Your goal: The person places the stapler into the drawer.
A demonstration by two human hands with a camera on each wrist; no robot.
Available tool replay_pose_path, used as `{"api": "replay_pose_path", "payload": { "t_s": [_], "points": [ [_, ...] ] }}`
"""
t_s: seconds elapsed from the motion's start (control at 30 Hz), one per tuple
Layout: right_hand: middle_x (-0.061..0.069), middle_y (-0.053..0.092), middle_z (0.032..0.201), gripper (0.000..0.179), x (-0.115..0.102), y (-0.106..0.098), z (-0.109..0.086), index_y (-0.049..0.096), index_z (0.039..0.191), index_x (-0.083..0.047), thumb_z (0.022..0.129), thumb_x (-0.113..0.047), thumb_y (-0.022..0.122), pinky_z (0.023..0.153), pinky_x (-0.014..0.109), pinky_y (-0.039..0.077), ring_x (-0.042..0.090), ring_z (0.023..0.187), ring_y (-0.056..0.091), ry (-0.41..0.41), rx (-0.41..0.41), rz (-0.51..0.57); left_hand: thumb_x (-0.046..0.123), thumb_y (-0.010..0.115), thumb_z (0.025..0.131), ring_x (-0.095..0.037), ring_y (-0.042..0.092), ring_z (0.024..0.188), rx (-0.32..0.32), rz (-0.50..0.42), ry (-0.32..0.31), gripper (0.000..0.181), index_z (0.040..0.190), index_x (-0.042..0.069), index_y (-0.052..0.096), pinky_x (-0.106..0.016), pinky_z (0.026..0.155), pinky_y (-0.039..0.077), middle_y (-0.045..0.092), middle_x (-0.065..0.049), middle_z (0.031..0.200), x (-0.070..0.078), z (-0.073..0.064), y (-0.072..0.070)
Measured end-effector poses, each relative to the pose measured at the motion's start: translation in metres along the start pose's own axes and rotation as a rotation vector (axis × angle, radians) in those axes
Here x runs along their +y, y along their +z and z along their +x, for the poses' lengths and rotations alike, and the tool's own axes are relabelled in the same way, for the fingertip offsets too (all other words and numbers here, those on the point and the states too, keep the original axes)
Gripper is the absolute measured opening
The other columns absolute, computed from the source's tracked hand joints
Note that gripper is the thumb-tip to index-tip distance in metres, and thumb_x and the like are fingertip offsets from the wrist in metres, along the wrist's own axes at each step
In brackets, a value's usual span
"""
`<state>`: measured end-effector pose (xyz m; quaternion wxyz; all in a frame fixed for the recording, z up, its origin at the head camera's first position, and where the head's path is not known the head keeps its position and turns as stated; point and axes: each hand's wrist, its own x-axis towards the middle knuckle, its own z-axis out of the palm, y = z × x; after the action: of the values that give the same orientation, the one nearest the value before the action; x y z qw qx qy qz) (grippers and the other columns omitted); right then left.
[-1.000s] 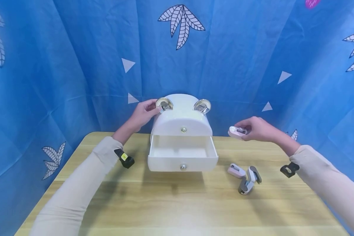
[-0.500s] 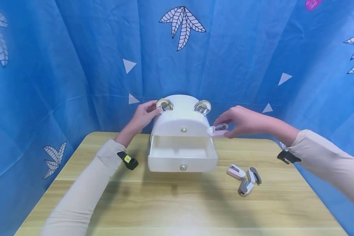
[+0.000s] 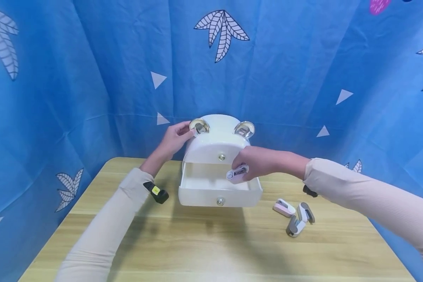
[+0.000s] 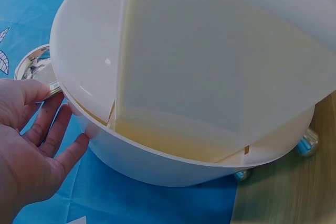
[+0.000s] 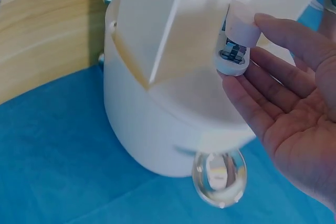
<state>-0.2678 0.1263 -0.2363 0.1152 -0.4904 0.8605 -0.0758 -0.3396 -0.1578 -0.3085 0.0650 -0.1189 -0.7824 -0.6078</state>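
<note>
A white storage box (image 3: 218, 133) with gold mirrored ears stands on the table, its lower drawer (image 3: 202, 196) pulled out. My left hand (image 3: 174, 139) grips the left ear (image 4: 37, 69), thumb on its front; in the left wrist view the other fingertips reach the box's side. Over the open drawer, my right hand (image 3: 259, 161) pinches a small pink-and-white stapler (image 5: 241, 30) between thumb and fingers. Metal parts show in the stapler's gap. No other thing is visible in the part of the drawer that shows.
To the right of the box lie more small staplers: a pink-and-white one (image 3: 284, 207), a grey-and-white one (image 3: 295, 226) and another grey-and-white one (image 3: 305, 212). The upper drawer (image 3: 211, 152) is closed. A blue patterned curtain (image 3: 285, 78) hangs behind the table (image 3: 197, 250).
My right hand has carried the stapler leftward from the right side of the table and down over the open drawer. The left hand stays on the ear.
</note>
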Motion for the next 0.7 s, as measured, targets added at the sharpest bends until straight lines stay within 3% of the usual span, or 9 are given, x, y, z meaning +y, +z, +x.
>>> {"api": "replay_pose_path", "payload": {
  "t_s": [0.1,0.23,0.3,0.47,0.7],
  "points": [
    [-0.003,0.055,0.063,0.024,0.002,0.007,0.007,0.063,0.069,-0.007,0.087,-0.008,0.078,0.061,0.019,0.039,0.004,0.059,0.043,-0.017,-0.018,0.010,0.016,0.062,0.102,-0.031,0.058,0.131,0.001,0.000,0.003,0.043,0.143,0.004,0.057,-0.044,0.111,0.048,0.063,-0.021,0.138,0.000,0.000,0.000],
    [-0.006,0.032,0.057,0.045,0.007,0.018,0.014,0.043,0.060,-0.012,0.091,-0.012,0.075,0.057,0.018,0.024,0.002,0.054,0.026,-0.064,-0.017,0.021,0.016,0.062,0.102,-0.030,0.059,0.128,-0.002,-0.006,0.003,0.042,0.142,0.004,0.058,-0.044,0.109,0.049,0.064,-0.020,0.136,0.000,0.000,0.000],
    [-0.007,0.035,0.056,0.044,0.011,0.023,0.017,0.043,0.059,-0.013,0.088,-0.008,0.076,0.056,0.017,0.025,0.001,0.054,0.027,-0.074,-0.009,0.006,0.017,0.062,0.102,-0.030,0.059,0.129,-0.003,-0.007,-0.001,0.042,0.142,0.004,0.058,-0.044,0.110,0.049,0.064,-0.020,0.136,0.000,0.000,0.000],
    [-0.001,0.058,0.061,0.024,0.016,0.033,0.020,0.062,0.065,-0.007,0.079,-0.004,0.081,0.059,0.017,0.034,0.002,0.058,0.037,-0.072,0.004,-0.065,0.018,0.062,0.102,-0.030,0.058,0.132,-0.002,-0.005,-0.014,0.043,0.143,0.005,0.057,-0.044,0.111,0.048,0.063,-0.018,0.138,0.000,-0.002,0.000],
    [0.003,0.067,0.071,0.014,0.019,0.041,0.019,0.070,0.077,-0.004,0.085,-0.010,0.080,0.063,0.020,0.039,0.006,0.062,0.045,-0.029,0.015,-0.075,0.019,0.063,0.102,-0.030,0.057,0.132,0.007,-0.006,-0.011,0.044,0.143,0.005,0.057,-0.045,0.112,0.048,0.063,-0.018,0.138,0.000,-0.003,0.000]
  ]
}}
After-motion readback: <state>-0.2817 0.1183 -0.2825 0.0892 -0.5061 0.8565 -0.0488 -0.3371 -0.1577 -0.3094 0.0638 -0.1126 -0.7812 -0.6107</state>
